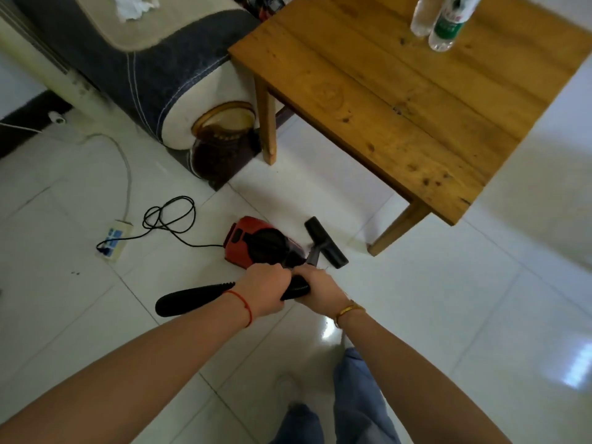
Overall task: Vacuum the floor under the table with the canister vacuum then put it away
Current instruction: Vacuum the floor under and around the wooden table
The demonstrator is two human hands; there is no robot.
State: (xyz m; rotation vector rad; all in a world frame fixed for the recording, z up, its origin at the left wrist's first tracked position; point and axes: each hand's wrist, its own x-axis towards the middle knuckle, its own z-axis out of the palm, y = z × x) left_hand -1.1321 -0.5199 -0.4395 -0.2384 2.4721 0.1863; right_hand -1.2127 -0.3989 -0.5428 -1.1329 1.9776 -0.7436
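Note:
A red canister vacuum (253, 243) sits on the white tiled floor in front of a wooden table (413, 91). Its black floor nozzle (325, 241) lies on the tiles just right of the canister, near the table's front leg. My left hand (264, 288) and my right hand (317, 291) both grip the black ribbed hose (192, 296), side by side above the canister. The hose curves out to the left of my left wrist. Between my hands a short stretch of hose shows.
The vacuum's black cord (169, 216) loops left to a white power strip (115, 240). A sofa arm (179, 75) stands left of the table. Two plastic bottles (439, 20) stand on the table's far side. My leg (358, 398) is below my right arm.

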